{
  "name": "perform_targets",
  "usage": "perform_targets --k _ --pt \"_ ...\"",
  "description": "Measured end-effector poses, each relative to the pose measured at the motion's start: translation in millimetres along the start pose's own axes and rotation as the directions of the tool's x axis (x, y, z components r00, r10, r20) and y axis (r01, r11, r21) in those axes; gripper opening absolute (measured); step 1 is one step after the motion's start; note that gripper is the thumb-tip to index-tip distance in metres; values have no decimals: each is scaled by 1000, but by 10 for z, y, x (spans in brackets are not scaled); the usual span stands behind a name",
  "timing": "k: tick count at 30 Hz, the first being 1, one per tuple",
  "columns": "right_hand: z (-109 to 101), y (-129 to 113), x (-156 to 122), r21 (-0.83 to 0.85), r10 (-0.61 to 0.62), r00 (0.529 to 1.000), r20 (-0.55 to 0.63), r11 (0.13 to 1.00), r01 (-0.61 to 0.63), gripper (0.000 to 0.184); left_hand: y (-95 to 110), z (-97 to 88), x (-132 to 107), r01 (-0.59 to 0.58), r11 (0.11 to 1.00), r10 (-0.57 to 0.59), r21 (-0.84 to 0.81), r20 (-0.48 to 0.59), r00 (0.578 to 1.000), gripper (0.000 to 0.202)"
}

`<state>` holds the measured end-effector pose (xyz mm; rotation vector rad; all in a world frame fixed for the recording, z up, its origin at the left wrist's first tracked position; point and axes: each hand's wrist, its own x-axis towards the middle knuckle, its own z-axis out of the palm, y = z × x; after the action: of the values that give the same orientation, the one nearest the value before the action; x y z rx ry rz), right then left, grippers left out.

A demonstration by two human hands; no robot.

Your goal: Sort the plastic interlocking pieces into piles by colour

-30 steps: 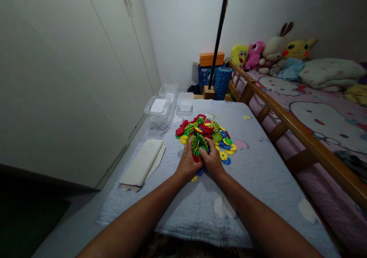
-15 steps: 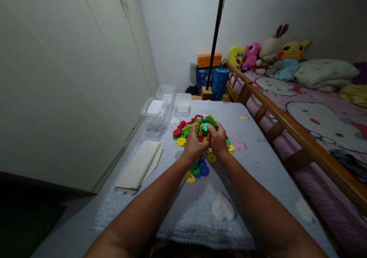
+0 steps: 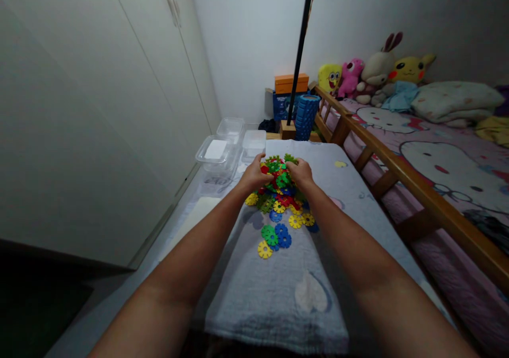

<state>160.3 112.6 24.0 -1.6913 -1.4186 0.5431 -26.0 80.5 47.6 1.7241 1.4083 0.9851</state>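
Note:
A heap of notched plastic snowflake discs (image 3: 280,203) in red, green, yellow and blue lies on the cloth-covered table. On the heap's left side, my left hand (image 3: 254,174) has thumb and fingers apart, near a red disc (image 3: 264,170). My right hand (image 3: 301,172) is at the right side, its thumb beside a green disc (image 3: 283,181) and its fingers spread over the far edge. Parts of both hands' fingertips are hidden by the pieces. Closer to me lie loose discs: a yellow one (image 3: 264,250), a green one (image 3: 271,237) and blue ones (image 3: 283,238).
Clear plastic containers (image 3: 217,150) stand at the back left of the table. A folded beige sheet (image 3: 194,217) lies partly behind my left forearm. A wooden bed rail (image 3: 382,169) runs along the right, and a white cabinet (image 3: 119,108) along the left. A black pole (image 3: 299,55) rises behind the table.
My hands have moved apart, the left one to the left and the right one slightly away. The bunch of discs between them has come down onto the heap, which now shows in the middle.

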Motion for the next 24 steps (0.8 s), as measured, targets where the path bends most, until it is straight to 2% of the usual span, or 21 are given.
perform_targets --k 4,7,9,12,15,19,22,24 --pt "51 -58 29 -149 3 998 70 989 8 28 -198 -26 -46 46 997 -49 -57 -54 997 78" --pt "85 -81 50 -156 -6 989 145 987 29 31 -361 3 -117 62 996 -69 -71 -102 992 59" --pt "73 -86 66 -129 -39 981 188 990 65 32 -452 22 -177 88 995 -94 -47 -152 984 54" --pt "0 -87 108 -114 -106 967 232 984 135 32 -547 36 -274 166 985 -151 52 -217 964 50" --pt "-95 -70 182 -154 -144 955 260 970 188 33 -606 35 -362 164 964 -102 212 -277 955 49" --pt "-155 3 311 -290 -118 967 226 940 182 37 -689 10 -405 230 896 -81 380 -370 925 66" --pt "-123 83 385 -380 -55 978 201 916 130 40 -770 -25 -349 214 890 -92 402 -301 949 70" --pt "-77 134 404 -393 -23 969 246 911 122 44 -813 -47 -279 160 903 -76 398 -219 973 69"
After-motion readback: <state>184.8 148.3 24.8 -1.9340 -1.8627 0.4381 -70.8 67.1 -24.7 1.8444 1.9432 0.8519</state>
